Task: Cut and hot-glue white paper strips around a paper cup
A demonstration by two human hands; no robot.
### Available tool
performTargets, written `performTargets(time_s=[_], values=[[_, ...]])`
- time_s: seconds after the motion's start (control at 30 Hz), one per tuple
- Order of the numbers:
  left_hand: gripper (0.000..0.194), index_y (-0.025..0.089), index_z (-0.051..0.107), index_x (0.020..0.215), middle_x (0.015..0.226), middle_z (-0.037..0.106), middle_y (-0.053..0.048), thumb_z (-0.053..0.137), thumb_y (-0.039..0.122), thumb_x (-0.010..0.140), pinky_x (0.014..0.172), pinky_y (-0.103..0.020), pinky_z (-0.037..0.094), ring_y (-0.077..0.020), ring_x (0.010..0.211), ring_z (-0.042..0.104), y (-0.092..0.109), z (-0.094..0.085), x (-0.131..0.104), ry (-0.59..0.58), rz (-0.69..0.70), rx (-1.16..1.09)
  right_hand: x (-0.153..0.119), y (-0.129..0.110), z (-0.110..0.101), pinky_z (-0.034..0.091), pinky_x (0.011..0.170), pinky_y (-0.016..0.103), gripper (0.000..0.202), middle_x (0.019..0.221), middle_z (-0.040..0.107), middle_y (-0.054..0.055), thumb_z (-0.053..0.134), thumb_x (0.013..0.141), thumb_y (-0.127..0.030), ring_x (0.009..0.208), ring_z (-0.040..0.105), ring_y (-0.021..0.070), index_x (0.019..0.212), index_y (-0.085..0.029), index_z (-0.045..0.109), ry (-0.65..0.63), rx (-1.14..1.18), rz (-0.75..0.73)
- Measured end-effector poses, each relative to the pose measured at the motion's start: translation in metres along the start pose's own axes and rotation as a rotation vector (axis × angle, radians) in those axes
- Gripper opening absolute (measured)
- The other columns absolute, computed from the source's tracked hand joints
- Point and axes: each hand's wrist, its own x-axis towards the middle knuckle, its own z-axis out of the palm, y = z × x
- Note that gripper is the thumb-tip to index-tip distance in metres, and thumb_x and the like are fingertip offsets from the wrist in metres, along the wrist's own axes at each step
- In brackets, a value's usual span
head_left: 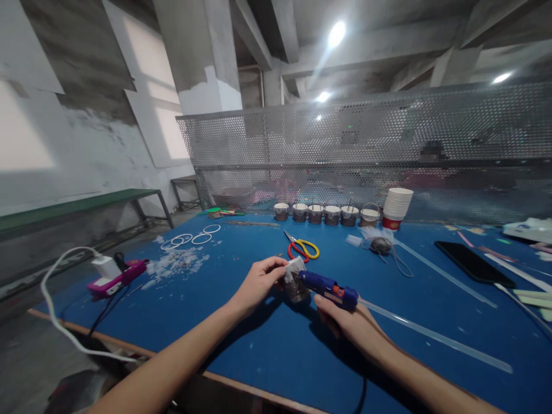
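Near the middle of the blue table, my left hand (pixel 261 282) grips a small cup (pixel 295 289) with a dark covering and a white upper part, tilted above the surface. My right hand (pixel 345 319) is wrapped round a blue glue gun (pixel 330 289), its nozzle end at the cup's right side. A long clear glue stick (pixel 440 336) sticks out of the gun's back. Scissors (pixel 304 249) with red and yellow handles lie just beyond the cup. Whether the nozzle touches the cup cannot be made out.
Several dark-wrapped cups (pixel 315 214) line the back edge beside stacked paper cups (pixel 397 207). A ball of cord (pixel 380 246) and a black phone (pixel 473 262) lie right. White rings (pixel 202 238) and a purple power strip (pixel 117 279) are left. A mesh partition (pixel 345 144) stands behind.
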Motion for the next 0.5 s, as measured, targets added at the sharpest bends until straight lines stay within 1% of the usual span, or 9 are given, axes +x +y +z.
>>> performTargets(time_s=[0.1,0.17,0.37,0.5], values=[[0.016,0.018,0.069,0.071,0.063,0.061,0.0,0.064,0.034,0.069,0.058,-0.025,0.043,-0.0117,0.056,0.052,0.0006,-0.0001,-0.0006,0.003,0.003,0.01,-0.0002,-0.0006,0.0002,0.027,0.044,0.024,0.045,0.041,0.038,-0.006,0.058,0.074,-0.055,0.041,0.033,0.0086,0.049,-0.021,0.042,-0.001,-0.016,-0.032],[0.017,0.018,0.07,0.071,0.063,0.061,0.0,0.064,0.034,0.069,0.058,-0.025,0.044,-0.012,0.055,0.052,0.0007,-0.0002,-0.0009,0.006,0.009,0.017,-0.0003,-0.0003,0.0004,0.025,0.044,0.024,0.044,0.04,0.037,-0.006,0.058,0.075,-0.054,0.041,0.032,0.0085,0.049,-0.022,0.04,0.012,-0.024,-0.064],[0.015,0.018,0.069,0.071,0.062,0.06,0.0,0.063,0.032,0.069,0.057,-0.024,0.043,-0.0119,0.056,0.051,0.0001,0.0,-0.0012,0.01,0.022,0.027,-0.0019,0.0013,0.0025,0.025,0.043,0.025,0.037,0.041,0.035,-0.007,0.058,0.076,-0.051,0.041,0.031,0.0093,0.056,-0.022,0.044,0.072,-0.017,-0.113],[0.013,0.018,0.068,0.071,0.062,0.06,0.001,0.062,0.029,0.069,0.058,-0.024,0.043,-0.0125,0.057,0.052,-0.0006,0.0007,-0.0021,0.02,0.037,0.042,-0.0018,0.0047,0.0034,0.024,0.042,0.025,0.036,0.044,0.036,-0.006,0.06,0.076,-0.051,0.042,0.03,0.0091,0.06,-0.022,0.046,0.078,-0.012,-0.129]])
